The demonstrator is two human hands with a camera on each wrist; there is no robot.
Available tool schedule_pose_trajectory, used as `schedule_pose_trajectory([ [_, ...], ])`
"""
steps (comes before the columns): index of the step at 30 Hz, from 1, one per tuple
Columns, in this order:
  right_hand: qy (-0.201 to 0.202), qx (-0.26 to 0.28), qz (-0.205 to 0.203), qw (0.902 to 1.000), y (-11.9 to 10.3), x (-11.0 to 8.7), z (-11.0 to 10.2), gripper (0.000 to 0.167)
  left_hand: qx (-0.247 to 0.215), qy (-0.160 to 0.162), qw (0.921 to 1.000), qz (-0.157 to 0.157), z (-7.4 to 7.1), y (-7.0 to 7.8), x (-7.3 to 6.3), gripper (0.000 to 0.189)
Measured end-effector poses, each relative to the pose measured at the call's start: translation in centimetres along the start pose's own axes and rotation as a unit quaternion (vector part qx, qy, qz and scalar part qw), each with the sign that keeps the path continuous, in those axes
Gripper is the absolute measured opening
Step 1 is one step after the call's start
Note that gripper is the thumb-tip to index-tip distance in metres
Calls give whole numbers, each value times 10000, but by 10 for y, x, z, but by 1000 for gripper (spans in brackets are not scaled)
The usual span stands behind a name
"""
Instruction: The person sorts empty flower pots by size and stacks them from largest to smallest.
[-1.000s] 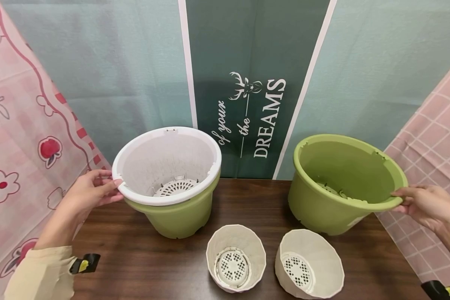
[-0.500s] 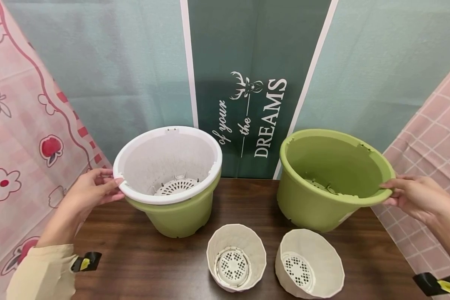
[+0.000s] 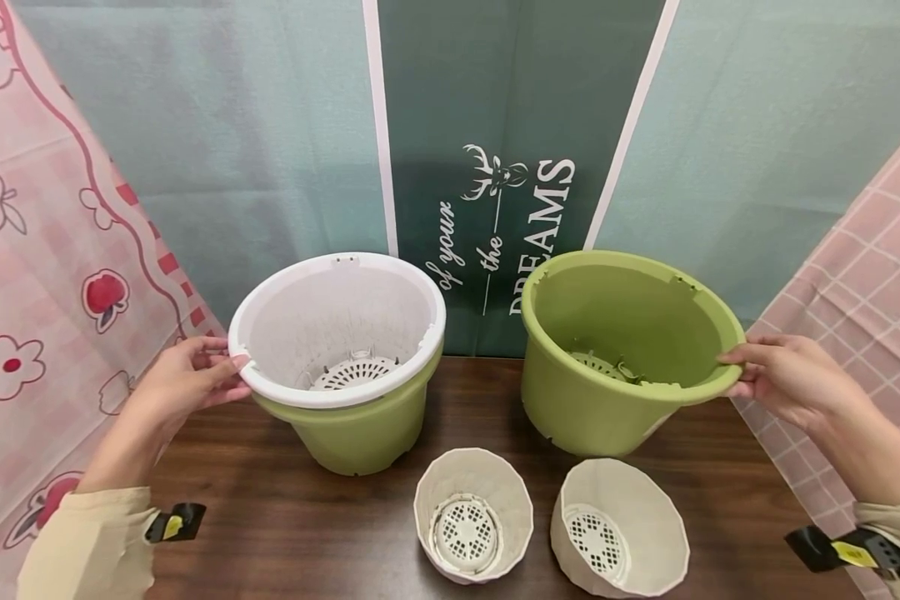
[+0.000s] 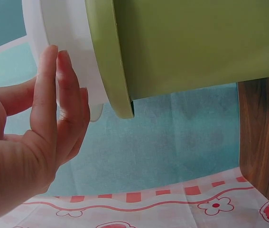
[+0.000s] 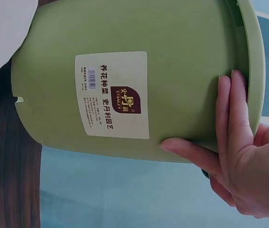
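Note:
At the left, a white flower pot (image 3: 300,329) with a slotted bottom sits nested inside a green flower pot (image 3: 367,437). My left hand (image 3: 180,379) pinches the white rim, its thumb over the edge and its fingers along the outside, as the left wrist view shows too. A second green flower pot (image 3: 592,417), tilted slightly toward me, stands to the right. My right hand (image 3: 802,379) grips its rim at the right side, thumb over the lip. In the right wrist view, fingers (image 5: 238,111) lie along its outer wall near a printed label (image 5: 113,95).
Two small cream faceted pots (image 3: 528,517) (image 3: 671,542) with perforated bottoms stand at the front of the dark wooden table (image 3: 270,533). Behind hangs a teal cloth (image 3: 270,125) with lettering. Pink patterned cloths (image 3: 45,275) (image 3: 870,333) flank both sides.
My right hand has moved left, bringing the second green flower pot closer to the nested pots and partly over the lettering behind. My left hand and the nested pots have stayed put.

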State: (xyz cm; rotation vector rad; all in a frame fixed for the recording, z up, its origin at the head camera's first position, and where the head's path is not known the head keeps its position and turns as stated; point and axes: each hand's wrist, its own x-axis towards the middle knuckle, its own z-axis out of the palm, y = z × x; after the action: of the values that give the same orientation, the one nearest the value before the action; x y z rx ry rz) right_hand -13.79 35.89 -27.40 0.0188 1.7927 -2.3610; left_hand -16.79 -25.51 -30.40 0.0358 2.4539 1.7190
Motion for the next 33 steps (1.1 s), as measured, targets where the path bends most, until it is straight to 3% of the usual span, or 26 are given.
schedule_pose_trajectory([
  [11, -351, -94, -125, 9993, 4, 10, 19, 27, 45, 26, 10000, 11, 1, 1, -1, 57],
  [33, -191, -330, -75, 9992, 2, 20, 46, 12, -82, 21, 10000, 12, 1, -1, -1, 57],
])
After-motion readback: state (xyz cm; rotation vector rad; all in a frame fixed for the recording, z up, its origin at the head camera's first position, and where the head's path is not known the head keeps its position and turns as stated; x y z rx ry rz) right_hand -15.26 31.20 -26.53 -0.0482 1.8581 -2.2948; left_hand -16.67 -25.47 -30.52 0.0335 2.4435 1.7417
